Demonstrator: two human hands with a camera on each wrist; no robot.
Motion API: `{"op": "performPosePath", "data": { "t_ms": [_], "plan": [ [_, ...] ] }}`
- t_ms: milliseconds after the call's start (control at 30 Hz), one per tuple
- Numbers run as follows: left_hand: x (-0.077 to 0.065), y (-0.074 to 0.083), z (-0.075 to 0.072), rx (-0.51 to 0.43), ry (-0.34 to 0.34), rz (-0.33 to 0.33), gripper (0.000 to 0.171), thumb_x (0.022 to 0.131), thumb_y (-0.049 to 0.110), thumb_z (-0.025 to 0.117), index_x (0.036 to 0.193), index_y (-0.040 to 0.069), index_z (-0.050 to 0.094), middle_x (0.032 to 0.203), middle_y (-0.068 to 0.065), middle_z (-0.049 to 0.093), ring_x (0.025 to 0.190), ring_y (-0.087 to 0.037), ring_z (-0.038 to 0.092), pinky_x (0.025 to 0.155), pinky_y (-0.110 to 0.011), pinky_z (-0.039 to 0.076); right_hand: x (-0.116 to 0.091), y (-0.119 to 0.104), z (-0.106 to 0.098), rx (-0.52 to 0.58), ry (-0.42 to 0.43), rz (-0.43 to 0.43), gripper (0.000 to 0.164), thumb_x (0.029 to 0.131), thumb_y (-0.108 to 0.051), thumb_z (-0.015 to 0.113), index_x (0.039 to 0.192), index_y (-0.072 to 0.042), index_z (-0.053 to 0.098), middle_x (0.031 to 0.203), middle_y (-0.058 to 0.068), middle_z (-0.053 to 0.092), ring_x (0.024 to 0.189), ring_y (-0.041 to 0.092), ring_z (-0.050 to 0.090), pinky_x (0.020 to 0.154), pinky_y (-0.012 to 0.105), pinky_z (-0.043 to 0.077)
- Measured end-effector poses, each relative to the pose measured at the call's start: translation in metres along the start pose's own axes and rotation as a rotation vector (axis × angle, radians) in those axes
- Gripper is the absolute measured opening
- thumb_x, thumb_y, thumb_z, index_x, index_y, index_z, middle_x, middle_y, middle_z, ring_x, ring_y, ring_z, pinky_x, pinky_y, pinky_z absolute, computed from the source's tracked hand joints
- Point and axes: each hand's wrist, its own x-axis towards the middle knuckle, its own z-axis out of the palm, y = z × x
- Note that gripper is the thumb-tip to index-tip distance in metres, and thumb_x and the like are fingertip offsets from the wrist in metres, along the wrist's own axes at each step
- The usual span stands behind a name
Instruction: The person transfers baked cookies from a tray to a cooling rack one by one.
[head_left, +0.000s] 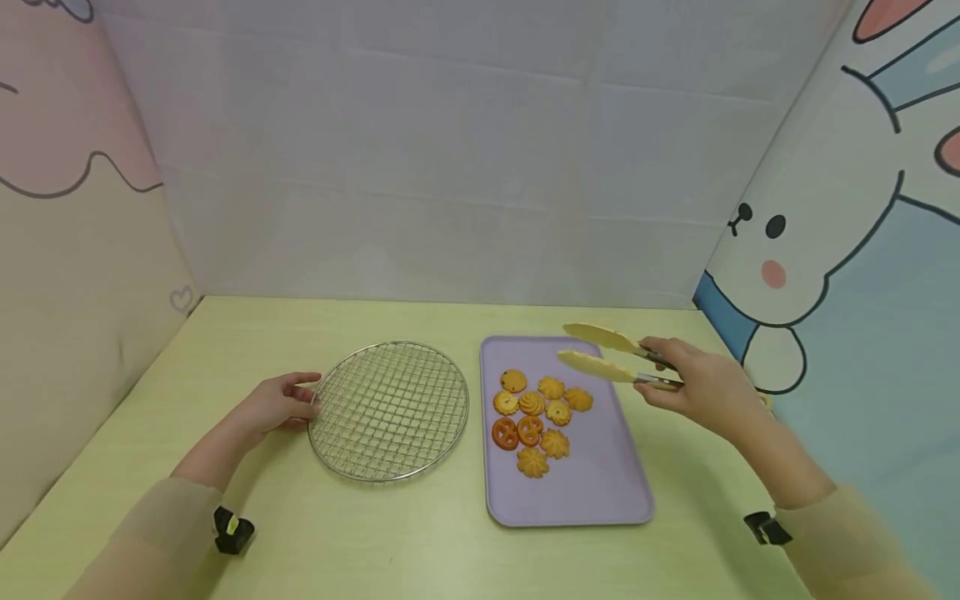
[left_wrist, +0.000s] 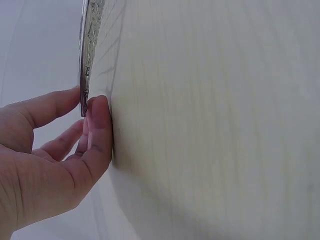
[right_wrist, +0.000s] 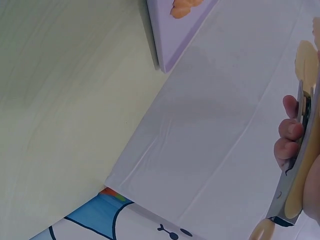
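Observation:
My left hand (head_left: 281, 404) pinches the left rim of a round wire cooling rack (head_left: 390, 412). In the left wrist view the thumb lies on one side of the rim and the fingers (left_wrist: 100, 125) on the other, close against the table. My right hand (head_left: 701, 383) grips a pair of tongs (head_left: 600, 367) with pale yellow tips, held over the upper right of a purple tray (head_left: 600, 475). The tong tips stand apart with nothing between them. On the tray lie several golden cookies (head_left: 532, 462) and two pretzel-shaped ones (head_left: 506, 433), grouped toward its left side.
The light wooden table (head_left: 420, 542) carries the rack on the left and the tray on the right. A white sheet (head_left: 465, 167) rises behind the table. Cartoon-printed panels (head_left: 862, 267) stand at both sides.

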Motion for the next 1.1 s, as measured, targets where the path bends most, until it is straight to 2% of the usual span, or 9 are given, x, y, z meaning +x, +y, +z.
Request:
{"op": "performPosePath", "data": {
  "t_ms": [100,167,367,567,733,933,1100],
  "plan": [
    [-0.001,0.0,0.002,-0.04,0.009,-0.007,0.07,0.086,0.002,0.065,0.144,-0.008,0.027,0.104,-0.011,0.046,0.079,-0.011,0.055,0.068,-0.027,0.055,-0.002,-0.004,0.004,0.0,0.006,-0.024,0.066,0.084,-0.067,0.05,0.111,-0.009,0.063,0.089,0.005,0.068,0.055,0.016,0.059,0.041,0.025,0.039],
    [-0.001,0.0,0.003,-0.06,0.015,-0.011,0.069,0.087,0.001,0.064,0.145,-0.007,0.026,0.105,-0.012,0.046,0.078,-0.01,0.057,0.067,-0.028,0.056,-0.003,-0.007,0.006,0.002,-0.003,-0.02,0.07,0.083,-0.072,0.044,0.111,-0.01,0.063,0.09,0.003,0.068,0.058,0.016,0.061,0.041,0.024,0.039],
    [-0.003,0.0,0.003,-0.083,0.024,-0.014,0.066,0.089,0.002,0.061,0.145,-0.005,0.027,0.107,-0.012,0.044,0.077,-0.01,0.057,0.066,-0.029,0.056,-0.006,-0.017,0.013,0.001,-0.078,0.002,0.059,0.076,-0.063,0.065,0.108,-0.013,0.062,0.086,-0.003,0.066,0.06,0.012,0.063,0.041,0.022,0.038],
    [-0.002,-0.002,0.002,-0.08,0.011,-0.018,0.064,0.09,0.002,0.06,0.145,-0.005,0.028,0.109,-0.012,0.043,0.08,-0.009,0.055,0.068,-0.027,0.055,-0.012,-0.024,0.023,-0.017,-0.138,-0.039,0.057,0.075,-0.06,0.069,0.108,-0.014,0.06,0.081,-0.006,0.062,0.052,0.006,0.054,0.04,0.018,0.034],
    [-0.003,-0.003,0.002,-0.077,0.022,0.002,0.063,0.089,0.002,0.061,0.144,-0.005,0.031,0.109,-0.012,0.043,0.082,-0.009,0.054,0.069,-0.028,0.055,-0.017,-0.026,0.03,-0.024,-0.159,-0.092,0.057,0.067,-0.052,0.079,0.107,-0.016,0.06,0.078,-0.006,0.061,0.049,0.003,0.047,0.04,0.017,0.032],
    [-0.001,-0.005,0.0,-0.08,0.022,0.014,0.063,0.089,0.003,0.06,0.144,-0.004,0.031,0.111,-0.012,0.042,0.086,-0.01,0.053,0.072,-0.028,0.055,-0.025,-0.028,0.038,0.001,-0.168,-0.147,0.053,0.065,-0.053,0.079,0.102,-0.019,0.063,0.079,-0.011,0.059,0.049,-0.003,0.035,0.041,0.014,0.026],
    [0.0,-0.009,-0.001,-0.099,0.021,0.016,0.063,0.089,0.003,0.061,0.145,-0.002,0.032,0.112,-0.013,0.041,0.086,-0.01,0.054,0.073,-0.028,0.055,-0.028,-0.032,0.04,0.025,-0.209,-0.183,0.05,0.07,-0.055,0.075,0.102,-0.019,0.065,0.077,-0.012,0.056,0.053,-0.005,0.033,0.043,0.014,0.027]
  ]
}}
